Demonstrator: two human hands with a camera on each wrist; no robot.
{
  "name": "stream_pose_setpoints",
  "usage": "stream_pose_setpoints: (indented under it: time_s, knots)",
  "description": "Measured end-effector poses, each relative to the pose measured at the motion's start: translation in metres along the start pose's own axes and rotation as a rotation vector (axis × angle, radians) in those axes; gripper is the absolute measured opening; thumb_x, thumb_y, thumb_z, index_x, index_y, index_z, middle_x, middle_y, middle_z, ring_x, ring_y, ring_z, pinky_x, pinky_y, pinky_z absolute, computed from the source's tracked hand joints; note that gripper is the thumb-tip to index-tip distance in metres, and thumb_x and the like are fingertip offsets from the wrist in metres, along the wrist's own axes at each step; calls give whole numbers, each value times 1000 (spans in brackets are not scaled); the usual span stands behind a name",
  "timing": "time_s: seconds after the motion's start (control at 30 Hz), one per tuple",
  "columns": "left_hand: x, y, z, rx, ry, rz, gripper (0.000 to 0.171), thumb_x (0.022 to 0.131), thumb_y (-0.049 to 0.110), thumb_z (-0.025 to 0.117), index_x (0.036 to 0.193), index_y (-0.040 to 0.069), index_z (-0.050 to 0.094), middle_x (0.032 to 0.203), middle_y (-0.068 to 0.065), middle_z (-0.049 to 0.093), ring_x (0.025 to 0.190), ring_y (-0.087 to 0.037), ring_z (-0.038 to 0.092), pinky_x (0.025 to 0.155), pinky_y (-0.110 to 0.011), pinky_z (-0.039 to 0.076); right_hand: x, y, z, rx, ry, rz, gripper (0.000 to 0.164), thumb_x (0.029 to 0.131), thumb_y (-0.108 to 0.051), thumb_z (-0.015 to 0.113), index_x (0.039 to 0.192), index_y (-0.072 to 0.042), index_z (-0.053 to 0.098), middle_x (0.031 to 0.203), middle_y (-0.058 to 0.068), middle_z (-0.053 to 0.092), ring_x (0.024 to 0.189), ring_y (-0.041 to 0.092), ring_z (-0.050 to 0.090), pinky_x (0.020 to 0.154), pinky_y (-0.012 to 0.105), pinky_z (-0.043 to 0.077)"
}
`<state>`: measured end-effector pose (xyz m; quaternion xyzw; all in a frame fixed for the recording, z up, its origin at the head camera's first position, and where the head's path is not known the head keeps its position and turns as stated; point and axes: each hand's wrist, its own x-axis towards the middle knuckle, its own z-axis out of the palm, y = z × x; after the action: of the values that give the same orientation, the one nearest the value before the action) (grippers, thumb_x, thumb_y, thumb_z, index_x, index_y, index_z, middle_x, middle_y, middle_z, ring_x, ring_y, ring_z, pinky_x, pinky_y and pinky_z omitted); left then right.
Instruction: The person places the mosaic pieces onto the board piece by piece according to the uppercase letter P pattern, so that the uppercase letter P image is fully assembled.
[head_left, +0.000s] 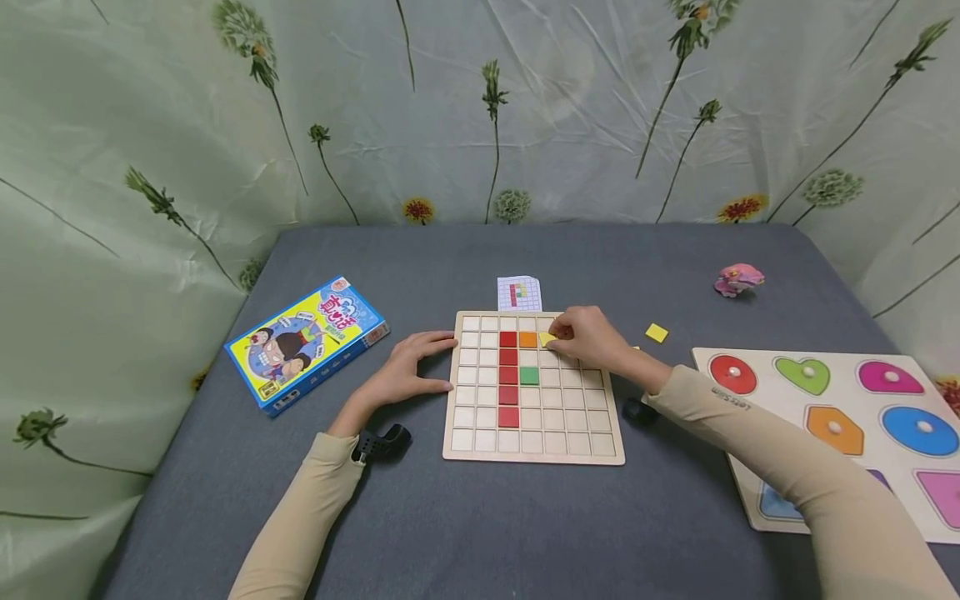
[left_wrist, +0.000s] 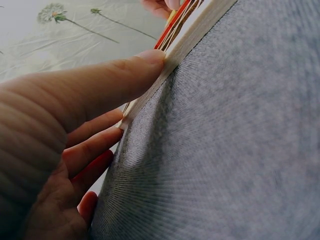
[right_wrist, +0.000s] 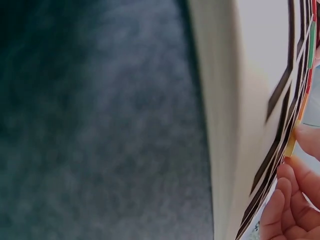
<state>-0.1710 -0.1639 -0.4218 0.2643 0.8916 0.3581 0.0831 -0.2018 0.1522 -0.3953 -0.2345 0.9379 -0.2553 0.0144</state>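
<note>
A wooden grid board lies on the table, with a column of red tiles, an orange tile and a green tile in its squares. My right hand pinches a yellow tile between thumb and finger, at the square right of the orange one. That yellow tile also shows at the fingertips in the right wrist view. Along the board's left edge, my left hand rests its thumb and fingertips, the fingers fairly straight and spread.
Behind the board lies a small pattern card. A loose yellow tile sits to its right, with a pink figurine farther back. A blue and yellow box lies left; a shape puzzle board is under my right forearm.
</note>
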Motion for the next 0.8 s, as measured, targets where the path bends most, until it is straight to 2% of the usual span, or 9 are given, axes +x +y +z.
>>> stream_pose_setpoints:
  time_s: [0.3, 0.57, 0.8]
  knots:
    - [0, 1, 0, 1, -4, 2, 65, 78, 24, 75, 136, 8, 49, 146, -15, 42, 136, -36, 33, 108, -61, 18, -3, -2, -1, 4, -6, 25, 20, 78, -19, 75, 87, -2, 70, 75, 8, 64, 67, 14, 52, 63, 25, 41]
    - [1, 2, -1, 2, 0, 1, 66, 78, 24, 75, 136, 8, 49, 146, -15, 43, 136, -36, 33, 108, -60, 17, -8, 6, -8, 10, 43, -72, 15, 78, -12, 73, 87, -1, 72, 74, 9, 65, 65, 13, 53, 61, 24, 41]
    - [0, 2, -1, 6, 6, 6, 66, 78, 24, 75, 136, 7, 50, 145, -15, 43, 135, -35, 34, 108, -60, 19, -16, 14, -16, 16, 64, -84, 16, 81, -8, 70, 93, 1, 72, 80, 12, 68, 68, 15, 56, 61, 25, 43]
